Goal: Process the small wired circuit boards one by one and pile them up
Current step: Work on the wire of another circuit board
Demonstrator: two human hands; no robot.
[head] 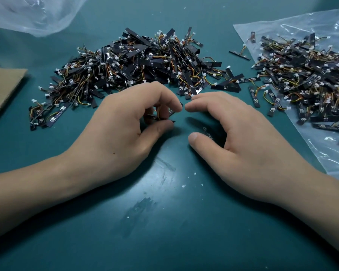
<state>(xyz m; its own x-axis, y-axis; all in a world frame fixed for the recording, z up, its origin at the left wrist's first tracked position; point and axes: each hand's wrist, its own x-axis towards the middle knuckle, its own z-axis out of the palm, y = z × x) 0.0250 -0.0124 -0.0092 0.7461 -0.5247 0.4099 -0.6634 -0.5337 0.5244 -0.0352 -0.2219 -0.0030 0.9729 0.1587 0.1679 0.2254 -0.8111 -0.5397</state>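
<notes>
Teal table [164,222] fills the frame. At centre the left hand [125,130] pinches one board [153,118] (its wires tucked under the fingers) between thumb and fingertips. The right hand [233,137] arches just beside it, fingers loosely bent, gripping nothing. A pile [137,61] lies above centre; a second pile [311,75] lies on a bag [331,153] at right.

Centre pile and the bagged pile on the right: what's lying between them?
Head view: green table, with a few stray wired boards lying loose on it.
</notes>
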